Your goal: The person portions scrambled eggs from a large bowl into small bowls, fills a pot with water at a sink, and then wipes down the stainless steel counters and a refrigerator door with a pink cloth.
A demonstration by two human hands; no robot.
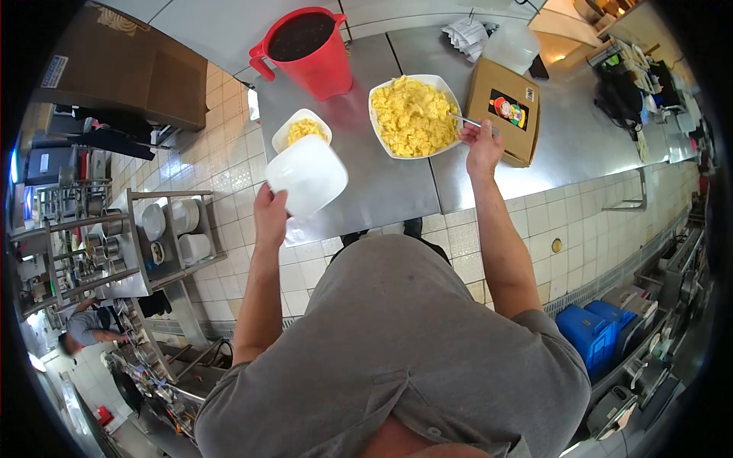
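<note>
My left hand (272,211) is closed on the near edge of an empty white bowl (309,174), held tilted above the table's left part. Just behind it, partly covered, a smaller-looking white bowl (278,140) stands with some yellow scrambled egg (304,130) in it. In my right hand (482,145) is the handle of a metal spoon (472,121). Its far end goes into the heap of scrambled egg (412,114) filling a large white bowl (387,150), so the tip is hidden.
A red pitcher (324,72) of dark liquid stands at the back left. Right of the large bowl lies a cardboard box (519,141) on the steel table (389,191). A shelf rack (145,252) with dishes is at left, where another person (92,324) works. Blue bins (586,332) sit lower right.
</note>
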